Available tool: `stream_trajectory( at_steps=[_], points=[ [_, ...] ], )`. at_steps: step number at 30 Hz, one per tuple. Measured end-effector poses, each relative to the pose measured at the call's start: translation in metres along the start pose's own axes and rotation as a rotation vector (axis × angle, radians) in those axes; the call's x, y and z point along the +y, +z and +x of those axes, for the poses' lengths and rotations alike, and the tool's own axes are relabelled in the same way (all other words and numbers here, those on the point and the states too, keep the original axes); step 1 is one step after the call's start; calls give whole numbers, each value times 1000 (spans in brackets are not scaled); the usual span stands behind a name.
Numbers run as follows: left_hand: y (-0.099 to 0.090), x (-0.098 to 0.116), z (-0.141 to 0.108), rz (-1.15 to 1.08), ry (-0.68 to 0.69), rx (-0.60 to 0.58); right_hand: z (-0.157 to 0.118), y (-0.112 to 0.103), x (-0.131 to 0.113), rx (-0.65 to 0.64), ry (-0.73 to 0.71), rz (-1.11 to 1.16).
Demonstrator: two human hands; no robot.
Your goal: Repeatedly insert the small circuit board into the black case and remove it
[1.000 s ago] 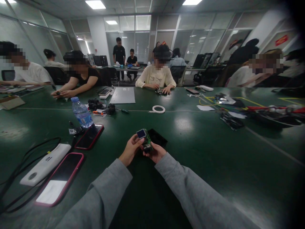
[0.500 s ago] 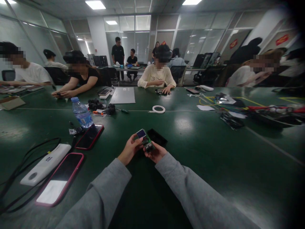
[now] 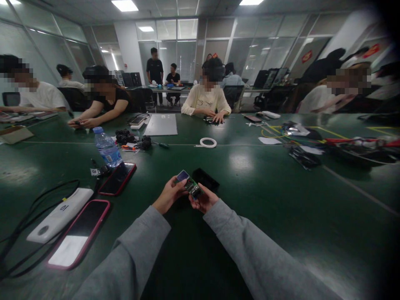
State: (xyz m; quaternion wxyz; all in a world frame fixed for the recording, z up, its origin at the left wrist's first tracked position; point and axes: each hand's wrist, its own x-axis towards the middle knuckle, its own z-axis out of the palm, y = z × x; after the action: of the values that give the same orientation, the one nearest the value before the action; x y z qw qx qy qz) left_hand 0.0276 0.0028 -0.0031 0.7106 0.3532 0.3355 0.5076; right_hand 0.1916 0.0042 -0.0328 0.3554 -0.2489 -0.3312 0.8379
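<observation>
Between my two hands is a green circuit board (image 3: 193,188) with a small screen (image 3: 182,176) at its upper left end. My left hand (image 3: 171,195) grips the screen end, its thumb on top. My right hand (image 3: 204,199) is closed round the lower right end, where light square parts show. The board is tilted and held above the table; its underside is hidden. Just behind it a black open case (image 3: 205,179) lies on the table, partly covered by the board and my right fingers.
To my left lie a pink-framed phone (image 3: 79,233), a white power bank (image 3: 61,214) with black cables, a red-edged phone (image 3: 118,179) and a water bottle (image 3: 108,148). A white ring-shaped coil (image 3: 208,143) lies ahead. Cables and parts (image 3: 303,156) spread at the right. Several people sit around.
The board has turned slightly in my hands, so its face with the square parts shows more. My left hand has shifted a little left. The case stays where it was.
</observation>
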Motion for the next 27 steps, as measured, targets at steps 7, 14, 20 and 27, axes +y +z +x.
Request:
stream_trajectory(
  at_steps=[7, 14, 20, 27],
  points=[
    [3, 5, -4, 47, -31, -18, 2, 0, -1, -7, 27, 11],
    [7, 3, -4, 170, 184, 75, 4, -1, 0, -1, 37, 11],
    [8, 12, -8, 355, 373, 125, 4, -2, 0, -10, 43, 6],
    [11, 15, -16, 570, 456, 165, 4, 1, -2, -20, 53, -12]
  ],
)
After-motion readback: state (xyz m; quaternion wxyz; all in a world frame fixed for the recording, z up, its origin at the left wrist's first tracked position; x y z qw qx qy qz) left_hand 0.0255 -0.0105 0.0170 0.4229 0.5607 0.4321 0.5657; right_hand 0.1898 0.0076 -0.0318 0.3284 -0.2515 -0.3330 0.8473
